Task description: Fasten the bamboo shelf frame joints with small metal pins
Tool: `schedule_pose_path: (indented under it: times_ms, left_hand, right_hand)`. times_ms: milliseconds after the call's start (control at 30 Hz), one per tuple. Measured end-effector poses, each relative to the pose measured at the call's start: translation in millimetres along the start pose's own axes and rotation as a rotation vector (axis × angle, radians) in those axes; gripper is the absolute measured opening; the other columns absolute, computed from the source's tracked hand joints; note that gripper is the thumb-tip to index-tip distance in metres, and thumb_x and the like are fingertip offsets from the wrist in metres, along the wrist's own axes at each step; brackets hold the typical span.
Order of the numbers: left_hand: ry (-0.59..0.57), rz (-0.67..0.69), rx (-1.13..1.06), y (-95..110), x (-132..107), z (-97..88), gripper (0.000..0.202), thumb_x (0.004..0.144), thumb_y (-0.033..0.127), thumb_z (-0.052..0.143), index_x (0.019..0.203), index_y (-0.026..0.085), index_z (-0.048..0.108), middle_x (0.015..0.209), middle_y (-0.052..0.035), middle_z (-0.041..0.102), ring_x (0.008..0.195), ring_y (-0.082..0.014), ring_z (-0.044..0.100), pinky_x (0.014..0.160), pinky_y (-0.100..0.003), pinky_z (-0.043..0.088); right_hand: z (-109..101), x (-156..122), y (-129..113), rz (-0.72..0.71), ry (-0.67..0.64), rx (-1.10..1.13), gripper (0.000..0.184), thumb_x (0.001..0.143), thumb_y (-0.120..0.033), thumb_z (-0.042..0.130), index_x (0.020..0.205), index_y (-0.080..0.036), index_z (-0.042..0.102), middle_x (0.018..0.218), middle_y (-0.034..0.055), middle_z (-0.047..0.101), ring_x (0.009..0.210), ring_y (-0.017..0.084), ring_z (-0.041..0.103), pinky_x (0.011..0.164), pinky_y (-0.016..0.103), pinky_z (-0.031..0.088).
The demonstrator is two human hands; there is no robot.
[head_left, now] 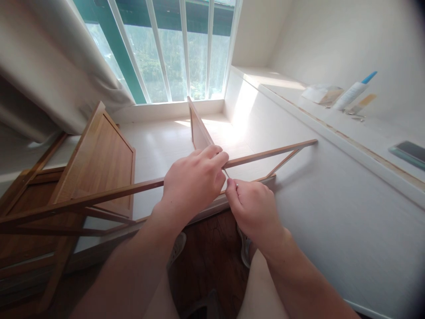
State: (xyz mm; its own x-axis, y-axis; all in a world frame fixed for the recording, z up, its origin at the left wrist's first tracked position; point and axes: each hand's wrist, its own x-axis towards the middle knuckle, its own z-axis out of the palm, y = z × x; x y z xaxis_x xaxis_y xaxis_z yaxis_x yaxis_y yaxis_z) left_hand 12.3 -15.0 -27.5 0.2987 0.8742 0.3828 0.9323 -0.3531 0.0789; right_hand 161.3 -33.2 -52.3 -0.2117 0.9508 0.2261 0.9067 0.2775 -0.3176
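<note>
While my left hand (195, 177) curls over the middle of a long wooden rail (272, 153), fingers bent and closed on it, my right hand (254, 201) pinches a thin metal rod (226, 173) between thumb and curled fingers. Rod shows in the narrow gap between my hands, its upper end up against the rail at my left fingers; exact seat hidden by the hand. Rail crosses in front of me from the lower left to the white side wall (325, 208); whether its right end touches that wall, I cannot tell. A slanting wooden strut (282, 164) runs beneath its right part. Left of my hands a broad wooden panel (99, 164) stands tilted; a narrower panel (199, 128) stands beyond my left hand, seen nearly edge-on. Behind both: a pale sill platform (156, 146) and a barred window (175, 53); grey-beige curtain (49, 57) at far left. On the ledge (282, 82) at right: white tube (350, 95) with blue nozzle, any lettering too washed out to read; beside it a yellow-ended item (365, 102), a crumpled clear packet (322, 94), and, nearer me, a dark flat device (410, 153), markings illegible. Dark wood floor (212, 239) lies below, between my shoes (177, 248).
</note>
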Motion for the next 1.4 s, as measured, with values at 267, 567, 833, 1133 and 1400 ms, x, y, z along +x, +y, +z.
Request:
schedule_pose_path:
  times_ms: [267, 567, 833, 1133, 1400]
  left_hand:
    - [0.003, 0.003, -0.001, 1, 2, 0.7, 0.018, 0.090, 0.026, 0.048, 0.104, 0.031, 0.058, 0.123, 0.0095, 0.062, 0.101, -0.0170, 0.064, 0.060, -0.034, 0.040]
    - [0.003, 0.004, 0.001, 1, 1, -0.9, 0.018, 0.090, 0.026, 0.048, 0.104, 0.030, 0.058, 0.123, 0.0082, 0.063, 0.101, -0.0170, 0.064, 0.059, -0.034, 0.039]
    - [0.004, 0.004, 0.011, 1, 1, -1.6, 0.017, 0.090, 0.025, 0.048, 0.103, 0.028, 0.058, 0.124, 0.0067, 0.062, 0.102, -0.0176, 0.063, 0.059, -0.034, 0.040]
    - [-0.005, 0.003, 0.001, 1, 2, -1.8, 0.018, 0.090, 0.024, 0.047, 0.104, 0.027, 0.058, 0.121, 0.0032, 0.064, 0.100, -0.0188, 0.063, 0.060, -0.033, 0.040]
    - [-0.011, 0.011, 0.004, 1, 1, -1.6, 0.018, 0.090, 0.024, 0.047, 0.104, 0.027, 0.058, 0.122, 0.0041, 0.063, 0.101, -0.0187, 0.063, 0.061, -0.034, 0.041]
  right_hand:
    - [3, -2, 5, 0.026, -0.027, 0.313, 0.048, 0.099, -0.039, 0.032, 0.058, -0.020, 0.048, 0.053, 0.0007, 0.050, 0.052, 0.014, 0.040, 0.056, 0.029, 0.020]
    - [23, -4, 9, 0.100, -0.054, 0.774, 0.052, 0.101, -0.044, 0.032, 0.055, -0.020, 0.040, 0.049, -0.0027, 0.042, 0.051, 0.012, 0.040, 0.054, 0.027, 0.027]
    - [23, -6, 7, 0.107, -0.070, 0.769, 0.052, 0.099, -0.049, 0.037, 0.058, -0.019, 0.046, 0.052, -0.0021, 0.046, 0.053, 0.011, 0.042, 0.053, 0.026, 0.028]
    - [18, -6, 9, 0.075, -0.069, 0.700, 0.052, 0.098, -0.050, 0.038, 0.058, -0.018, 0.048, 0.051, -0.0024, 0.048, 0.052, 0.011, 0.042, 0.054, 0.026, 0.028]
    - [12, -6, 15, 0.067, -0.153, 0.564, 0.046, 0.093, -0.056, 0.045, 0.066, -0.019, 0.050, 0.056, -0.0029, 0.052, 0.054, 0.012, 0.046, 0.054, 0.024, 0.030]
